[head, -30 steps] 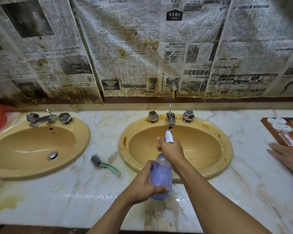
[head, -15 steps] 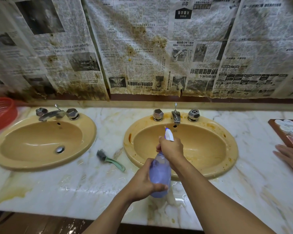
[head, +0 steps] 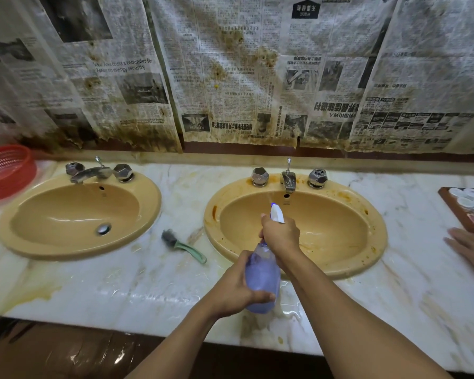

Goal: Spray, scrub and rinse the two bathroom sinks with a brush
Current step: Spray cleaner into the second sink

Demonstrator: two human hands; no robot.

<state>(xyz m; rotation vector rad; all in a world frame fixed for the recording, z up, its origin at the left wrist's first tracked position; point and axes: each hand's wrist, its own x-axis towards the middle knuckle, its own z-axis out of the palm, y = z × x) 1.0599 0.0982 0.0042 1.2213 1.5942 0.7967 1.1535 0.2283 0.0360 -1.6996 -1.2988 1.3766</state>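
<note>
Marble counter [head: 126,285] | left hand [head: 236,291] fingers wrap spray bottle [head: 263,272] body | right hand [head: 281,233] fingers grip trigger over right sink [head: 377,233]

The drain of the right sink [head: 377,234] is hidden and the red basket [head: 8,170] cropped.

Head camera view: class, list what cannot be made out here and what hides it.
Head view, right sink drain: hidden behind the right hand and spray bottle.
Head view, red basket: cut off by the left edge.
Head view, tray: cut off by the right edge.
Head view, bottle trigger: covered by that hand.
</note>
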